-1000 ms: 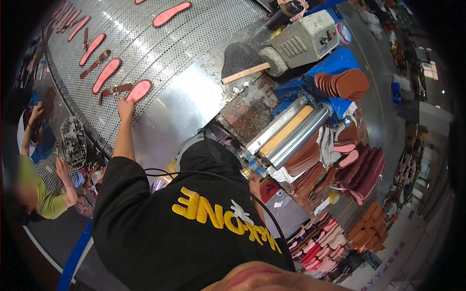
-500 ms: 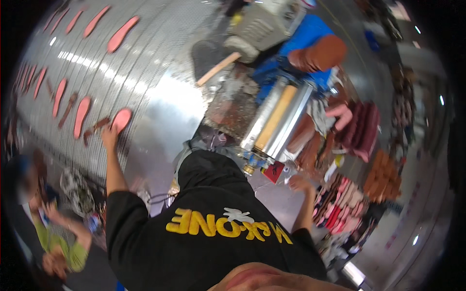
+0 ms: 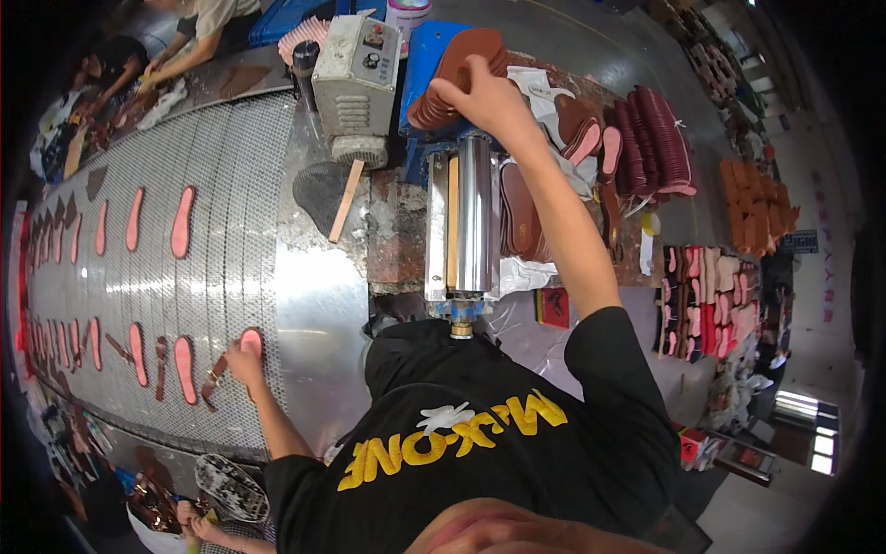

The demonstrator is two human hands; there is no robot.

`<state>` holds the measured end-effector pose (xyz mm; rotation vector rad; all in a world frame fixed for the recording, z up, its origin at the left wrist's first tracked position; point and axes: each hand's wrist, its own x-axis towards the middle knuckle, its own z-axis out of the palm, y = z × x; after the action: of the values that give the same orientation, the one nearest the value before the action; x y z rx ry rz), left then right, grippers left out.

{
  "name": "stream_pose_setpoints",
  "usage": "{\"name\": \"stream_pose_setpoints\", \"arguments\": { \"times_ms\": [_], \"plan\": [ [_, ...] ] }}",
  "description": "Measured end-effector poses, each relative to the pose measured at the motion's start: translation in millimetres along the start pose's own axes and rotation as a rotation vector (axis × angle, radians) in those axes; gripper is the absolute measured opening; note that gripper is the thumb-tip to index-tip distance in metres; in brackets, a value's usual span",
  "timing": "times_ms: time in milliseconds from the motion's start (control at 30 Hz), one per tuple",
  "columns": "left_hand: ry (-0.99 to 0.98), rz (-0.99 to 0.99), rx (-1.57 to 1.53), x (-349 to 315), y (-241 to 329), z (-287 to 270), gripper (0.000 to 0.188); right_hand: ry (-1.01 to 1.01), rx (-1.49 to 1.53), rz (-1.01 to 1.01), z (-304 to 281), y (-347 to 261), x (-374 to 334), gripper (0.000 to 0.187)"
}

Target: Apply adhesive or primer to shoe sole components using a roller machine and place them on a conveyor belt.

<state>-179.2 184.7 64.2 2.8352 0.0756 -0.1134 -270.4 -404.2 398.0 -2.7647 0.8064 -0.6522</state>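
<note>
at the right edge of the metal mesh belt (image 3: 221, 277), the person's left hand (image 3: 244, 365) lies on a pink insole (image 3: 251, 341), close to where the mesh gives way to a smooth steel plate (image 3: 323, 319). its fingers cover the insole's lower end; whether they pinch it or only press on it, i cannot tell. a brown strap (image 3: 214, 377) lies just left of that hand. farther left run the rest of this lower row and an upper row of insoles (image 3: 183, 222), with a wide band of mesh between them. the plate makes an open strip between belt and roller machine (image 3: 473, 222). past the roller's far end, the right hand (image 3: 489, 97) is over a stack of brown insoles (image 3: 472, 46), thumb and forefinger spread apart; contact is hard to judge. the right forearm slants across the desk (image 3: 637, 263), well apart from the left arm, with more brown soles (image 3: 521, 222) between it and the roller. maroon bundles (image 3: 651, 148) crowd the desk's right edge.
</note>
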Motion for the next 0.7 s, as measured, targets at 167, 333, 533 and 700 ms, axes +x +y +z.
{"name": "stream_pose_setpoints", "arguments": {
  "times_ms": [167, 333, 533, 700],
  "plan": [
    [-0.103, 0.36, -0.485, -21.9, 71.9, 52.6, 0.026, -0.214, -0.089, 0.066, 15.7, 3.2, 9.1, 0.064],
    [-0.331, 0.441, -0.536, -62.5, 176.1, 67.6, 0.02, 0.211, 0.15, -0.204, 3.4, 30.1, -11.3, 0.046],
    [-0.497, 0.625, -0.572, -79.1, 244.3, 52.0, 0.022, 0.391, 1.24, 0.365, -44.6, 75.6, -80.2, 0.025],
    [-0.621, 0.713, -0.628, -55.8, 289.6, 19.8, 0.026, 0.613, 1.356, 0.686, -50.3, 152.6, -189.9, 0.028]
  ]
}}
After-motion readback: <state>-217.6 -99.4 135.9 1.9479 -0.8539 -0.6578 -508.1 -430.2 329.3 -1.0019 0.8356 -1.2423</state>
